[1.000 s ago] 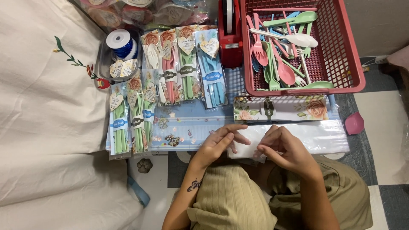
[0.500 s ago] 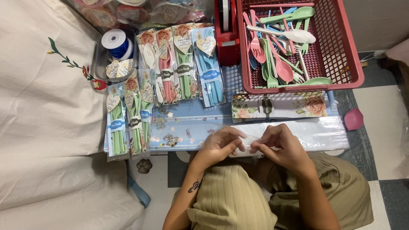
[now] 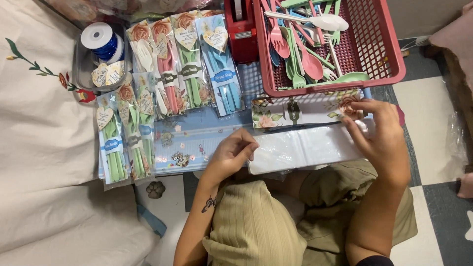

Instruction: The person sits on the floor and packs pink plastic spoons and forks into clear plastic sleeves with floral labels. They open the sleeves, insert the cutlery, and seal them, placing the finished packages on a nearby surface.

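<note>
Right hand (image 3: 379, 138) now at sleeve's (image 3: 305, 147) right end

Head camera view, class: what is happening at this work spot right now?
A seated person holds a stack of clear plastic sleeves: the left hand pinches one end, the right hand the other, by a floral card. Packed cutlery sets lie in rows to the left; a red basket holds loose plastic cutlery.
</note>
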